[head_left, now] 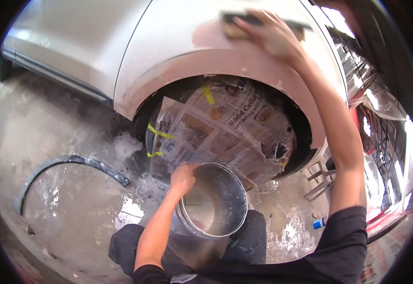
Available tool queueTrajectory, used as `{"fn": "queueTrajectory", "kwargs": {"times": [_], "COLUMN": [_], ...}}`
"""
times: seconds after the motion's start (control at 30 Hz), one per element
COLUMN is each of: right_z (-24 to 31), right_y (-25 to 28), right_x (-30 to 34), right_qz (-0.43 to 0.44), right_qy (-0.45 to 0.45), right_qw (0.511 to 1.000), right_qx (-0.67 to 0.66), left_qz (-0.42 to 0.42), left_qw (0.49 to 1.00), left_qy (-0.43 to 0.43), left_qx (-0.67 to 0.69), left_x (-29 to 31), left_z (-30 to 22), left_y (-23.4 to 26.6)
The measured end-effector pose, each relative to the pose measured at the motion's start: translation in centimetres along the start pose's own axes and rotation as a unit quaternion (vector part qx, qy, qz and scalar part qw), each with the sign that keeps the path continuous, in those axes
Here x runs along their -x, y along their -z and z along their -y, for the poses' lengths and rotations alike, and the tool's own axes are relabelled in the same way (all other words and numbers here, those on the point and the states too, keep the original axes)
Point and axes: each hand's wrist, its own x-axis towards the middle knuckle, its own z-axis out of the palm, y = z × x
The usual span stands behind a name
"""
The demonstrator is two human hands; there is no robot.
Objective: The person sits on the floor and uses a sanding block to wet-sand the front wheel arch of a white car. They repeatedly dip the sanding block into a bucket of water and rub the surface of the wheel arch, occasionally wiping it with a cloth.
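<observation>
My right hand [273,39], smeared by motion, is closed around a long sanding block [234,32] with a dark top and a tan underside. It lies against the white car fender [178,23], above the wheel arch, where dull pinkish patches [206,35] show. Low in front of me, my left hand [183,179] grips the rim of a round bucket [228,199] between my knees. Cloudy water [202,208] stands in the bucket, and a greenish flat piece in it is hard to make out. Newspaper [202,130] held with yellow tape covers the wheel.
A dark curved arch trim [74,160] lies on the wet concrete floor [74,189] to the left. Right of the wheel are a small stool [319,182] and a blue can [319,223]. Red and shiny car parts [374,180] line the far right.
</observation>
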Motion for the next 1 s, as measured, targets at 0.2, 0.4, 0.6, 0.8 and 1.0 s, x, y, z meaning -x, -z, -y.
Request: {"fn": "queueTrajectory", "kwargs": {"times": [0.2, 0.4, 0.6, 0.8, 1.0], "right_z": [1.1, 0.5, 4.7, 6.5, 7.9], "right_y": [-0.1, -1.4, 2.1, 3.7, 3.2], "right_x": [0.1, -2.9, -1.2, -7.0, -3.9], "right_qz": [-0.041, -0.02, -0.086, -0.027, -0.013], "right_qy": [0.028, 0.008, 0.098, 0.049, 0.07], "right_qw": [0.999, 0.999, 0.984, 0.994, 0.996], "right_qx": [0.009, -0.038, -0.121, -0.097, -0.053], "left_qz": [-0.006, -0.015, -0.028, -0.009, 0.003], "left_qw": [1.0, 1.0, 0.999, 1.0, 1.0], "left_qy": [-0.024, -0.019, -0.03, -0.018, 0.026], "left_qx": [0.012, 0.009, 0.006, -0.005, 0.015], "left_x": [-0.1, 0.1, 0.3, -0.1, 0.3], "left_z": [0.8, 0.5, 2.0, -0.2, 1.1], "left_y": [0.6, -0.3, 0.2, -1.2, 0.5]}}
